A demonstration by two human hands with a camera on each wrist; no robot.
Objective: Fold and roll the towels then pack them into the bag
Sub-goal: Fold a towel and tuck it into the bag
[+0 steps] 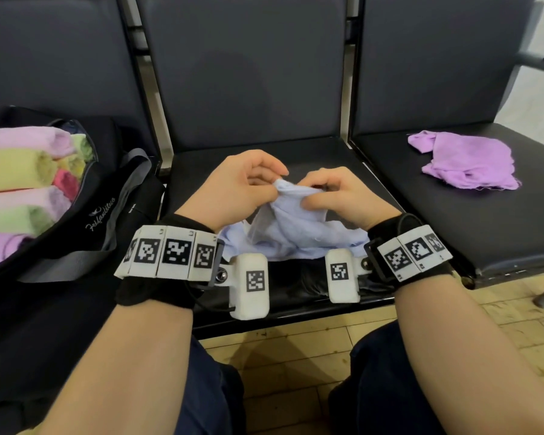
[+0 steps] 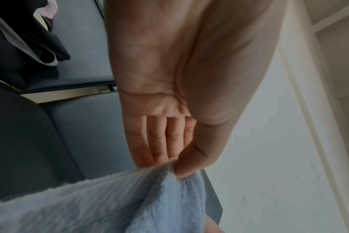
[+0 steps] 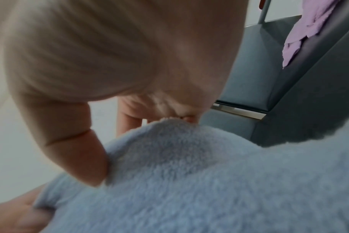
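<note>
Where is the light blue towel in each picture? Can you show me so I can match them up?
Head view: the light blue towel is at the centre, on the middle seat, pinched at its top by the left hand and right hand.
Left wrist view: bottom left, the light blue towel hangs from the fingers.
Right wrist view: the light blue towel fills the lower half.
Shared landmark: the purple towel shows in the head view and top right of the right wrist view.

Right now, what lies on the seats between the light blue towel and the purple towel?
Nothing: head view shows only bare dark seat cushion between the light blue towel and the purple towel.
</note>
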